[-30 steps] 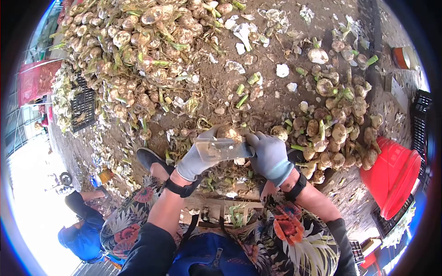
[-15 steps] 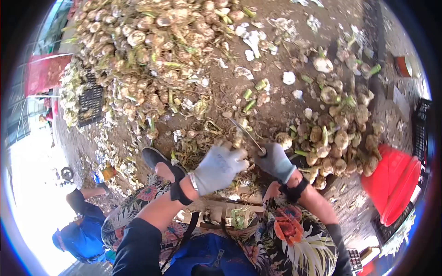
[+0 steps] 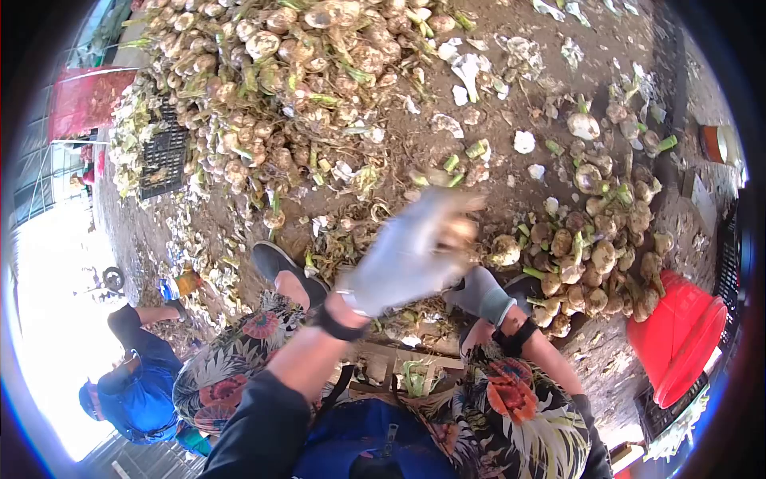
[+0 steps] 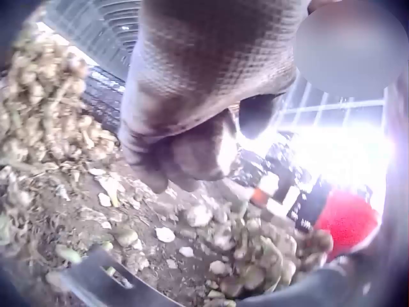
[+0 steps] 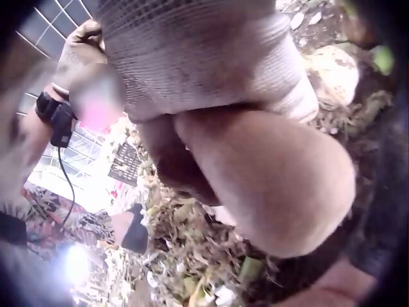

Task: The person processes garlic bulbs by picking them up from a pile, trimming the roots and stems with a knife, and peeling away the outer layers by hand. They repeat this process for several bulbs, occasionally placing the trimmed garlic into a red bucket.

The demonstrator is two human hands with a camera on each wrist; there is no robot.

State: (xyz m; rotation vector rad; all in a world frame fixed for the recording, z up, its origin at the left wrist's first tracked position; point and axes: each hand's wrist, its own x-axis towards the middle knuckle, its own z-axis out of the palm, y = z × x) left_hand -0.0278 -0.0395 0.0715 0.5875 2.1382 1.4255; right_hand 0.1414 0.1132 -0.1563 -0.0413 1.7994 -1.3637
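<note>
The left hand [image 3: 415, 251], lower and beside the right hand [image 3: 483, 294] half a second ago, has swung away from the body, out over the ground [image 3: 511, 172], carrying a bulb [image 3: 456, 231]. It now hides the knife [image 4: 118, 281], whose blade showed in the head view before.

The left forearm [image 3: 311, 363] slants forward and inward, its gloved left hand [image 3: 407, 259] blurred, reaching beyond the right hand [image 3: 481, 295], with the fingers curled in a grip. The right forearm [image 3: 550, 359] angles inward, and the gloved right hand sits lower and nearer the body, its fingers bent inward.
</note>
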